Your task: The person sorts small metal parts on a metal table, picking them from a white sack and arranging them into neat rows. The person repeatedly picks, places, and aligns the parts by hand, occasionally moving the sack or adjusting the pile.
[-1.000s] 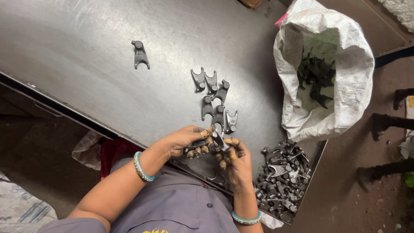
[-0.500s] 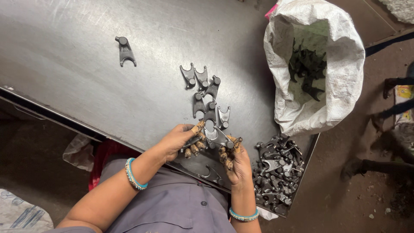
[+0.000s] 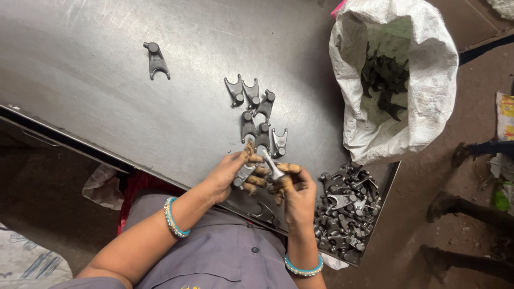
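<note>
Beside the hands (image 3: 267, 179), loose forks (image 3: 257, 115), sack (image 3: 423, 85).

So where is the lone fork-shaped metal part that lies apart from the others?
In the head view, the lone fork-shaped part lies on the steel table, upper left, well left of the cluster of similar parts and far from both hands.
</note>
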`<state>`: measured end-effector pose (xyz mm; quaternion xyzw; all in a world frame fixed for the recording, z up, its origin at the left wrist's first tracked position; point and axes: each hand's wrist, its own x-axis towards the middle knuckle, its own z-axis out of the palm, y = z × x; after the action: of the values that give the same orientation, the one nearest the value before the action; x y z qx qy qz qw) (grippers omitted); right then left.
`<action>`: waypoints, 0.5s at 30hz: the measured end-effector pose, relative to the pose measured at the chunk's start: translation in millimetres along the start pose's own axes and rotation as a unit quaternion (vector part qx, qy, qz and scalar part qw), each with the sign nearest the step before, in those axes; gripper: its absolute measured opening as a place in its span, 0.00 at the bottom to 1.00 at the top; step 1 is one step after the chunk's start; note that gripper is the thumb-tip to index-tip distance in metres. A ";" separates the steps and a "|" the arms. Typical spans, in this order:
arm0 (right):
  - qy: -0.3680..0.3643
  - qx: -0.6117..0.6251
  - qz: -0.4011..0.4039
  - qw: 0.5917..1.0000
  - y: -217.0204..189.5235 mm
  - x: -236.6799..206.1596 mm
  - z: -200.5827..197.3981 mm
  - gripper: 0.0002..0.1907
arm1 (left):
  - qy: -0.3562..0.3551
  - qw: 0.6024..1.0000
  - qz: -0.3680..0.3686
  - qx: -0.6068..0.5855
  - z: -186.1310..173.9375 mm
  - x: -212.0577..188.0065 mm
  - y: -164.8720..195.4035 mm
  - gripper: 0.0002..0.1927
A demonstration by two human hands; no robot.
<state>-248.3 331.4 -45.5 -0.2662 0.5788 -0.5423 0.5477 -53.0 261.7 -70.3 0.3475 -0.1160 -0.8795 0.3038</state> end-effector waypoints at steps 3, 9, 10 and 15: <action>-0.152 -0.190 -0.182 0.953 -15.5 -6.3 13.9 0.15 | -0.018 0.998 0.021 -0.059 0.8 -0.6 -1.3 0.29; 0.073 -0.368 -0.069 0.924 -41.3 -2.5 38.1 0.22 | 0.002 0.994 0.092 -0.064 -11.8 -3.5 20.4 0.21; 0.077 -0.419 -0.069 0.902 -41.4 -3.3 42.4 0.26 | 0.019 0.992 0.107 -0.064 -12.1 -3.8 24.8 0.20; 0.081 -0.565 -0.265 0.777 -18.1 -8.3 63.9 0.35 | 0.093 0.973 0.181 0.109 -7.7 -5.7 49.2 0.24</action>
<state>-192.3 312.5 -14.0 -0.6259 0.7298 -0.2617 0.0845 -22.2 226.5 -52.4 0.4317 -0.2437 -0.7558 0.4277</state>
